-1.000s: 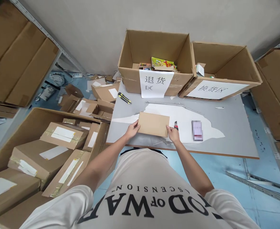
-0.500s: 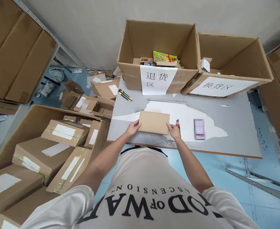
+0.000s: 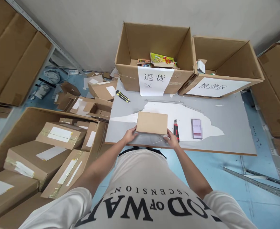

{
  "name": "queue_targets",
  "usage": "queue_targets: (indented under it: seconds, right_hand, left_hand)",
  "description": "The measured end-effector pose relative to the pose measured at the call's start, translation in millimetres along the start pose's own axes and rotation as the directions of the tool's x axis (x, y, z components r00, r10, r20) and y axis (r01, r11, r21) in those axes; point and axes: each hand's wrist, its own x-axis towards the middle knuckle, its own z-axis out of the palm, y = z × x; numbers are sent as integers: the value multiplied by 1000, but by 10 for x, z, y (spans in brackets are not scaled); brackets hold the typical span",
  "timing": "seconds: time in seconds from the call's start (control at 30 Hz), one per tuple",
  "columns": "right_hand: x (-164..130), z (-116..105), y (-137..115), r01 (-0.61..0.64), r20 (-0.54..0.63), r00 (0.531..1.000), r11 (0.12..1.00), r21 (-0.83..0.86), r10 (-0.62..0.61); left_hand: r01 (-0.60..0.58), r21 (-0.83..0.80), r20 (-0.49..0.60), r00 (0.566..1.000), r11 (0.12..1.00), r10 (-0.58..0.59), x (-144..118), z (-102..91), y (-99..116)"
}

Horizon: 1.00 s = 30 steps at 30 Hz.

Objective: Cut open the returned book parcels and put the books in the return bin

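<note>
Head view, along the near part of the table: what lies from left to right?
Left hand → small cardboard box → right hand → red box cutter → blurred white card.

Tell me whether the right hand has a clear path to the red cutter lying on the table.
Probably yes. The red cutter lies on the table just beside the right hand, with nothing between them; that hand is now on the small cardboard box.

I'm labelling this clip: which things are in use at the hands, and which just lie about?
In hand:
small cardboard box, gripped by left hand and right hand at its near corners, on the table.

Lying about:
red utility knife
yellow utility knife
two open labelled cartons
</note>
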Motion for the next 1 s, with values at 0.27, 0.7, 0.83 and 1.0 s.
queue_targets:
  seconds: [0.27, 0.7, 0.83, 1.0]
  right_hand:
    - [7, 118, -237, 34, -61, 998, 998, 44, -31]
    - [289, -239, -946, 89, -73, 990, 930, -357, -123]
    - [330, -195, -854, 42, -62, 995, 917, -396, -73]
    - [362, -134, -667, -1, -73, 997, 964, -268, -19]
  left_hand:
    - [-29, -13, -17, 999, 999, 29, 14, 116, 135]
    - [-9, 411, -179, 980, 911, 90, 110, -146, 973]
    - [46, 397, -179, 983, 917, 28, 136, -148, 887]
    - [52, 192, -138, 990, 980, -26, 137, -120, 666]
